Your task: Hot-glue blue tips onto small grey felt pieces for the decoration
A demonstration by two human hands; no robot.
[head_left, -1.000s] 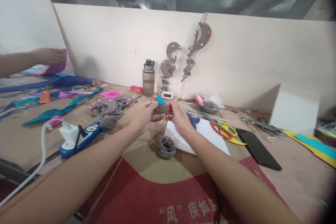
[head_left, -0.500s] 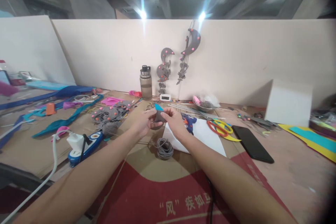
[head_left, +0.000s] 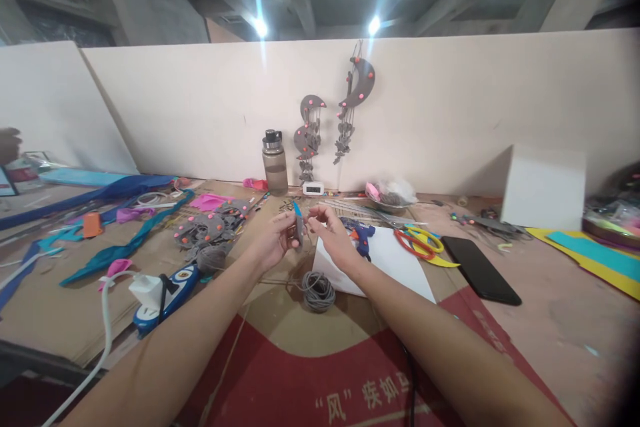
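Note:
My left hand [head_left: 274, 242] pinches a small grey felt piece with a blue edge [head_left: 299, 225], held edge-on above the table. My right hand [head_left: 334, 237] is just to its right, fingers curled near the piece's top; I cannot tell whether it holds a thread. A coil of grey cord [head_left: 318, 290] lies on the cardboard below both hands. A white sheet [head_left: 395, 265] lies under my right wrist, with a blue glue gun [head_left: 363, 235] on it.
Red and yellow scissors [head_left: 419, 243] and a black phone [head_left: 479, 270] lie to the right, a white box [head_left: 543, 187] behind them. A bottle [head_left: 275, 163] and grey moon hangings [head_left: 356, 97] stand against the partition. Felt pieces [head_left: 207, 230] and a power strip [head_left: 167, 287] lie left.
The felt piece has turned from flat-facing to edge-on in my left hand. The camera tilted upward. The other person's hand at far left has drawn back out of view.

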